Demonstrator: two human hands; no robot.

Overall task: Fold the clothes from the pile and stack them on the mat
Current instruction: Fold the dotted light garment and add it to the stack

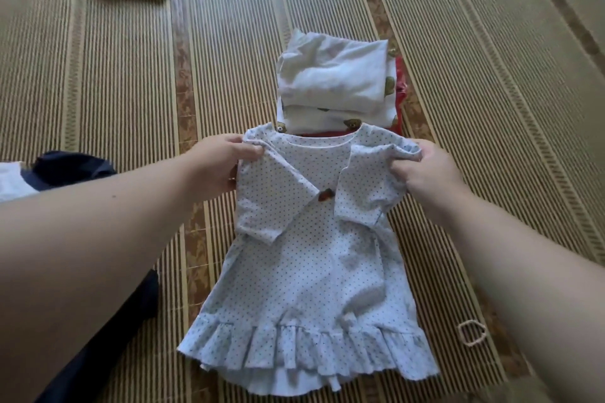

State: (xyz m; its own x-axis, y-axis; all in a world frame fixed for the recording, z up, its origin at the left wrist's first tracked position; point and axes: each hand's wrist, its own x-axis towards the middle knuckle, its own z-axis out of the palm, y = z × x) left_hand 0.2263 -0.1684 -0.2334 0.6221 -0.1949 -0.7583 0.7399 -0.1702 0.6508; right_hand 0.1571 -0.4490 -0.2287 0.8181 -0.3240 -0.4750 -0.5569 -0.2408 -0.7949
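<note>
Head view: dotted dress (304, 271) lies flat on woven mat (131, 75), sleeves folded inward. Grip of left hand (217, 162) pinches one shoulder, grip of right hand (424, 168) pinches the other. Just beyond the collar sits folded stack (334, 85).

dress (304, 271): lt blue, dk dots | stack (330, 82): white, bears | mat (114, 75): tan stripes

Both my bare forearms reach forward, well apart. My left grip (219, 163) pinches one shoulder of the dress (304, 271) between thumb and curled fingers. My right grip (425, 167), level with it, bunches the other shoulder in curled fingers.
</note>
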